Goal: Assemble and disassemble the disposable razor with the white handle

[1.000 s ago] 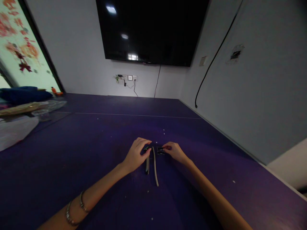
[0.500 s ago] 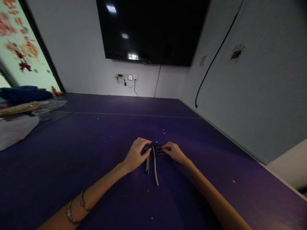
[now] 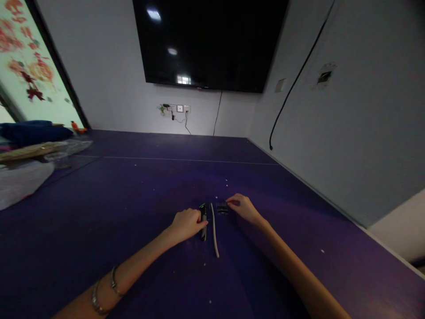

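Left hand [image 3: 187, 223] wraps fingers round dark tool [image 3: 203, 234], seemingly for control; right hand [image 3: 244, 207], fingers narrow, at small dark pieces [image 3: 221, 208] (grip unclear); pale cable [image 3: 214, 234] between, handy for both.

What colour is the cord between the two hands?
The cord is off-white; it shows in the head view, the only one.

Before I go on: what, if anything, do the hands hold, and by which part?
The left hand holds the tool by its middle. The right hand: at the edge of the dark piece; hold unclear.
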Demonstrator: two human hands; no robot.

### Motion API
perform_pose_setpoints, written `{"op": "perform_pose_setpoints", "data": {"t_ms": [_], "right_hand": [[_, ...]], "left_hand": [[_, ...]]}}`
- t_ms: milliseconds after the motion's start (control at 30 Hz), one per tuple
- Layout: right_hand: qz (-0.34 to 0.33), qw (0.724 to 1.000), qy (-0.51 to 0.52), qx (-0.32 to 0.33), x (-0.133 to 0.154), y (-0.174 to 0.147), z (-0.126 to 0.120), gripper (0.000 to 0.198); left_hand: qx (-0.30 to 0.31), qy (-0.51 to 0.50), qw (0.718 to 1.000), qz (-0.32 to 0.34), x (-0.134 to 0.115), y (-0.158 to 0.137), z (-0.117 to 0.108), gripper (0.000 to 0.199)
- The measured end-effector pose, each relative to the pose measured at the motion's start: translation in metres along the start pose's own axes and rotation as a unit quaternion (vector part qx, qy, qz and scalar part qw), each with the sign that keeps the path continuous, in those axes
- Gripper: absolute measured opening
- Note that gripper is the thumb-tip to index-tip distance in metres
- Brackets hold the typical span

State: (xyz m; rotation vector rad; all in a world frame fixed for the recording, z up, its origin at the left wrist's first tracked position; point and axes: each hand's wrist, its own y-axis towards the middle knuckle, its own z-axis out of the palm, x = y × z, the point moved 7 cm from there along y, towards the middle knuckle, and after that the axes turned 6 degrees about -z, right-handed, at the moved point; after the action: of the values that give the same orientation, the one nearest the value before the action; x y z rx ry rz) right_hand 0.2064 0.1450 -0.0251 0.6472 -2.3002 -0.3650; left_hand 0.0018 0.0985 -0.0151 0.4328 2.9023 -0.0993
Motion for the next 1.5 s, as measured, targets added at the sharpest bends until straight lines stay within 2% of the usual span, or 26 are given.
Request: {"op": "perform_pose_setpoints", "data": {"t_ms": [100,300,533,633,733,867,967,1067,1233,1400,1500], "right_hand": [[-0.012,1.000,-0.003,0.013,0.002,-0.001,0.003,0.018],[-0.015,1.000,-0.014,0.014,0.006,0.000,0.002,0.018],[-0.003,1.000,0.001,-0.007,0.013,0.002,-0.004,0.020],[0.044,0.996,0.076,-0.032,0.012,0.003,-0.003,0.019],[0.140,0.966,0.209,-0.050,0.007,0.003,0.003,0.020],[0.230,0.900,0.366,-0.054,0.019,0.000,0.016,0.022],[0.255,0.854,0.453,-0.025,0.047,-0.004,0.031,0.029],[0.250,0.827,0.503,-0.007,0.074,-0.007,0.043,0.033],[0.235,0.818,0.522,-0.053,0.085,-0.010,0.048,0.036],[0.238,0.829,0.501,-0.070,0.085,-0.011,0.045,0.031],[0.240,0.834,0.491,-0.078,0.083,-0.011,0.035,0.027]], "left_hand": [[0.015,0.017,1.000,-0.004,-0.005,-0.004,0.003,0.037],[-0.011,0.045,0.999,-0.018,-0.011,-0.008,0.012,0.048],[-0.015,0.055,0.998,-0.021,-0.018,-0.011,0.022,0.037],[-0.011,0.050,0.998,-0.034,-0.018,-0.011,0.021,0.034],[-0.013,0.035,0.998,-0.051,-0.016,-0.010,0.014,0.033],[-0.042,0.019,0.997,-0.067,-0.014,-0.009,-0.006,0.035],[-0.078,0.022,0.994,-0.068,-0.015,-0.012,-0.021,0.035],[-0.100,0.032,0.993,-0.052,-0.019,-0.017,-0.028,0.035],[-0.112,0.048,0.992,-0.037,-0.027,-0.024,-0.028,0.037],[-0.114,0.027,0.993,-0.020,-0.033,-0.028,-0.029,0.036],[-0.119,-0.009,0.993,0.014,-0.037,-0.028,-0.032,0.037]]}}
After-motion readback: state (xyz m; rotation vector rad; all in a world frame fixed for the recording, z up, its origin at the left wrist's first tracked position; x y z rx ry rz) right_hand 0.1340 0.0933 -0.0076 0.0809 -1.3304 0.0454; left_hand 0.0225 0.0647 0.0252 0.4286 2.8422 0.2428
